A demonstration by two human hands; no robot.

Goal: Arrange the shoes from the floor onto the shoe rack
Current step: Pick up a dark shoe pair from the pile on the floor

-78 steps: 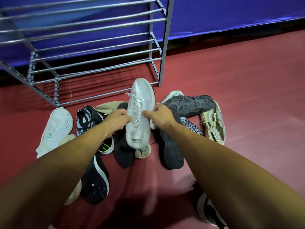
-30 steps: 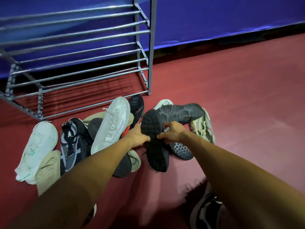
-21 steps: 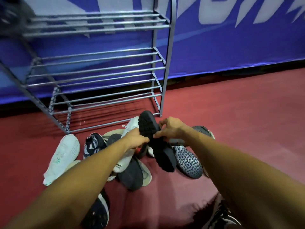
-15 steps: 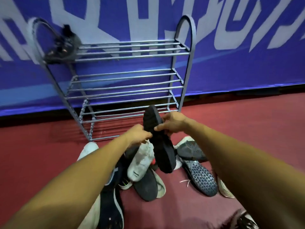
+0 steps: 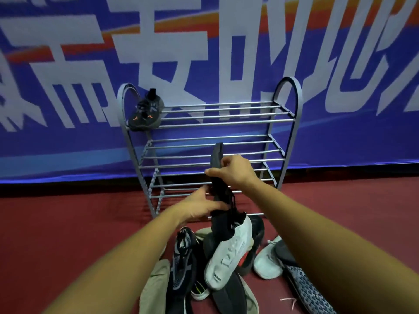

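Note:
A black shoe [image 5: 221,219] hangs toe-up in front of the grey metal shoe rack [image 5: 294,123], held in both hands. My right hand [image 5: 233,171] grips its upper half and my left hand [image 5: 199,205] holds its lower side. One black shoe with orange marks [image 5: 146,113] sits at the left end of the rack's top shelf. Below my hands a pile of shoes lies on the red floor, among them a white sneaker [image 5: 229,252], a black-and-white knit shoe [image 5: 183,259] and a beige shoe [image 5: 156,288].
Behind the rack hangs a blue banner [image 5: 68,143] with large white characters. The rack's middle and lower shelves carry no shoes. A white shoe [image 5: 268,259] and a patterned sole [image 5: 303,288] lie at the pile's right. Red floor [image 5: 56,223] spreads left and right.
I put down the white sneaker and picked up the black shoe with both hands. It has risen from the pile to mid-rack height, and the view has tilted up.

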